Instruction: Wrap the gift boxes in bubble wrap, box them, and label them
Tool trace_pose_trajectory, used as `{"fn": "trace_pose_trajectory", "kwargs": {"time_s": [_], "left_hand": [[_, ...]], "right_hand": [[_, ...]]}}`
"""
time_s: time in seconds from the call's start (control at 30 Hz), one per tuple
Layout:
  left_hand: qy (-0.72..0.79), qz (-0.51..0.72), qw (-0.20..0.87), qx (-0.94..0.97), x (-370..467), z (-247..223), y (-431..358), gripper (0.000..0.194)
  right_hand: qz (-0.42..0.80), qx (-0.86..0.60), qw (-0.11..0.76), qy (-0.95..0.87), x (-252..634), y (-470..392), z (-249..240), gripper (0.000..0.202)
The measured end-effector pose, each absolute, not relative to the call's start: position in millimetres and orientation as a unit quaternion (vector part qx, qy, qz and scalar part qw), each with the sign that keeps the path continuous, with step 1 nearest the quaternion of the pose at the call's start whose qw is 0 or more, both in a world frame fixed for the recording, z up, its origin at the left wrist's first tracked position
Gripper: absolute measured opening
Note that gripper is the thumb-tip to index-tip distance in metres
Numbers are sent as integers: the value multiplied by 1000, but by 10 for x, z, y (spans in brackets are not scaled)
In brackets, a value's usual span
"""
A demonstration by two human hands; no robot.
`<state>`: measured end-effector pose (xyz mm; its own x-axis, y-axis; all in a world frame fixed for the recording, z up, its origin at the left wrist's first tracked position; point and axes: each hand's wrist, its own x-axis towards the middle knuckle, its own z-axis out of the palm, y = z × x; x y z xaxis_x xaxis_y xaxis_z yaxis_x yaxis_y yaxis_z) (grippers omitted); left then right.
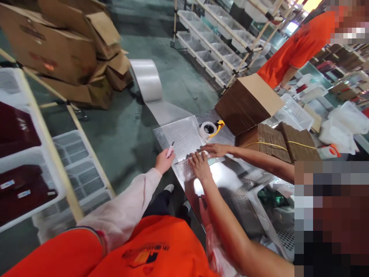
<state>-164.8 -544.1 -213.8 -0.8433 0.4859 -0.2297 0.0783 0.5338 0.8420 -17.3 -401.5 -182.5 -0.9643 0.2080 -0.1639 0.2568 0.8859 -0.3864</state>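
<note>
My left hand [165,160] is closed around a small pale box cutter [170,151], its dark tip pointing up beside the left edge of a bubble wrap sheet [183,136]. The sheet lies on a shiny metal table [230,171]. My right hand [204,212] rests low by the table's front edge, fingers stretched out and seemingly holding nothing; a co-worker's forearm partly hides it. The co-worker's two hands, one hand [201,167] and the other hand [215,149], press flat on the sheet's near right part. A tape roll [208,130] with a yellow strap lies beyond them.
A large roll of silvery wrap [147,80] stands past the table's far end. Stacked flat cardboard [245,104] and a perforated basket [262,215] sit to the right. A rack with bins [77,154] is on the left. Another person in orange [302,46] stands at back right.
</note>
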Motion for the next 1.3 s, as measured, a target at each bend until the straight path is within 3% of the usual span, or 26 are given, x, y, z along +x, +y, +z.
{"fn": "trace_pose_trajectory", "kwargs": {"time_s": [0.27, 0.5, 0.7, 0.9, 1.13, 1.3], "left_hand": [[830, 435, 285, 202, -1685, -2248, -5234, 25], [805, 399, 330, 290, -1526, -2308, -5000, 22], [779, 384, 363, 338, -1574, -2315, -4594, 30], [755, 361, 427, 343, -1540, -2359, -4215, 23], [782, 320, 426, 325, -1257, -2320, -4389, 29], [774, 298, 435, 349, -527, -2271, -4703, 23]], "right_hand": [[-66, 123, 139, 980, -19, -3994, -1748, 49], [-110, 175, 166, 964, 685, -4965, -1474, 50], [-51, 245, 103, 963, 176, -3963, -1345, 51], [-14, 133, 247, 960, -320, -3149, -1710, 72], [-23, 21, 229, 973, 49, -3087, -1904, 90], [-51, 35, 239, 969, 814, -3336, -1997, 71]]}}
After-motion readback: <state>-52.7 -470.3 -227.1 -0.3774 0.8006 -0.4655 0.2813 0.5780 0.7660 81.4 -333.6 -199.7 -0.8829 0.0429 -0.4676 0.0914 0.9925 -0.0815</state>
